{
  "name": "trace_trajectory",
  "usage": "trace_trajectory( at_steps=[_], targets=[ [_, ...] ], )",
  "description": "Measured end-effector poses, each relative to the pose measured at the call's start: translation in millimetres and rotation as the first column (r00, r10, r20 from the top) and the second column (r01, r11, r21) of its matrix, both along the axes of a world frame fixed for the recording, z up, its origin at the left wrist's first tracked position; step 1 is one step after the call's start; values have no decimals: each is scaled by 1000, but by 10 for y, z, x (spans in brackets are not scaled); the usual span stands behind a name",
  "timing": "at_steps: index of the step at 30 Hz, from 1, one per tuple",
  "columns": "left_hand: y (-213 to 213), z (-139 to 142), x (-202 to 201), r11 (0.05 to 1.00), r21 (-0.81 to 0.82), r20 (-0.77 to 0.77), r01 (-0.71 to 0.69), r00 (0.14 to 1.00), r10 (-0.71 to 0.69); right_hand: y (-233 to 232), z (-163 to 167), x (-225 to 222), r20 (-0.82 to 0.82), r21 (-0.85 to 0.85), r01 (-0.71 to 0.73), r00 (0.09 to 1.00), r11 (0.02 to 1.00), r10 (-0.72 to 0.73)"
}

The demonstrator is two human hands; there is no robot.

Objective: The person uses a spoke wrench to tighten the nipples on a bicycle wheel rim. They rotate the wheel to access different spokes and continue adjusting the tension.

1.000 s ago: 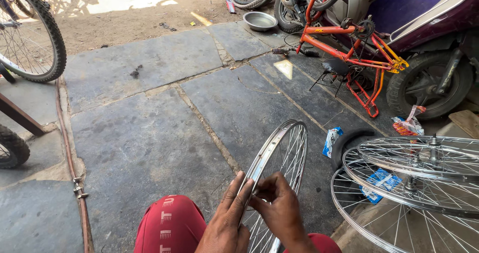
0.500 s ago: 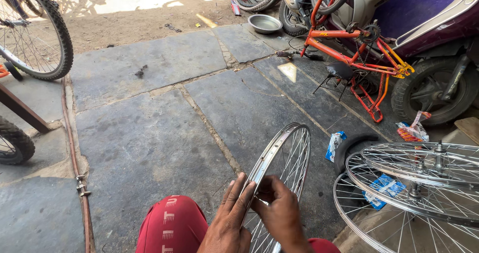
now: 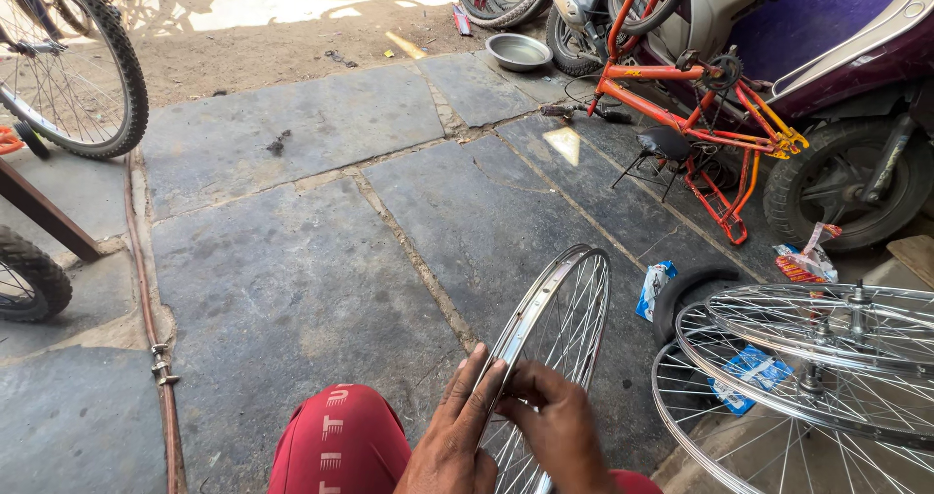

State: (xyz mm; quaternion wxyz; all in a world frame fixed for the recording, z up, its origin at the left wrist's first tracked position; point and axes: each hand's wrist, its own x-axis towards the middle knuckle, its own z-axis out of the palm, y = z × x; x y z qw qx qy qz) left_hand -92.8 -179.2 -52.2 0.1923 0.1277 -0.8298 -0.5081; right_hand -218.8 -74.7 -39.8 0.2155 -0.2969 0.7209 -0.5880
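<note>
A shiny spoked bicycle wheel rim (image 3: 559, 304) stands upright on edge on the stone floor, between my knees. My left hand (image 3: 455, 438) lies flat against the rim's near side with fingers stretched up along it. My right hand (image 3: 556, 426) pinches at the rim and spokes right beside the left fingers; what it pinches is too small to tell. My red-trousered knee (image 3: 336, 443) is at the bottom left.
Two more spoked wheels (image 3: 808, 367) are stacked at the right, with blue packets (image 3: 654, 290) near a tyre. An upside-down orange bicycle frame (image 3: 696, 100) and a scooter (image 3: 837, 56) stand at the far right. Bicycle tyres (image 3: 83, 61) are at the left. A metal bowl (image 3: 519, 51) sits beyond.
Both hands stay on the rim with barely any shift. The view has drifted slightly, so the wheel and hands sit a little further right and lower.
</note>
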Motion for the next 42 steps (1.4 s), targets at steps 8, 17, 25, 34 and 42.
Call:
trace_trajectory(
  at_steps=[8,17,25,34,42],
  targets=[
    [3,-573,224,984,-130,-159,-120,982,99,86,-527,260,-532,46,286,818,957,-219],
    [229,-1167,27,970,-28,-486,-241,852,197,299,-662,57,-200,62,-122,971,991,133],
    [76,-79,161,999,-17,-93,-33,995,32,235,229,-55,214,121,-200,962,972,172],
    [74,115,80,997,73,-80,-16,997,22,-139,-237,143,-705,62,474,644,878,-297],
    [-63,-118,39,994,111,-93,-13,995,23,76,218,-70,-200,198,-65,974,978,106]
  ],
)
